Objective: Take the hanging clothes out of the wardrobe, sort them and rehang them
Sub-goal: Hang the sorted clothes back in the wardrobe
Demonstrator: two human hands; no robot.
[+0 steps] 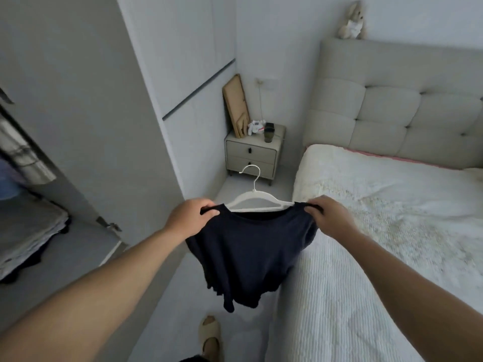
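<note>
Two hands, the left hand (189, 218) and right hand (325, 216), pinch a dark top (251, 246) on its white hanger (257, 202); rehanging in the wardrobe (78, 100) looks still left.

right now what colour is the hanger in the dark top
White, with a metal hook; the hanger shows in the head view, the only one.

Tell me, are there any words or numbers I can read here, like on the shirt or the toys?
None can be read.
Shirt: plain dark, no print showing.
Hanger: plain white, no label.
Small toy on the nightstand: has a dark patch, too blurred to read.
Plush toy on the headboard: white patch, too blurred.
</note>
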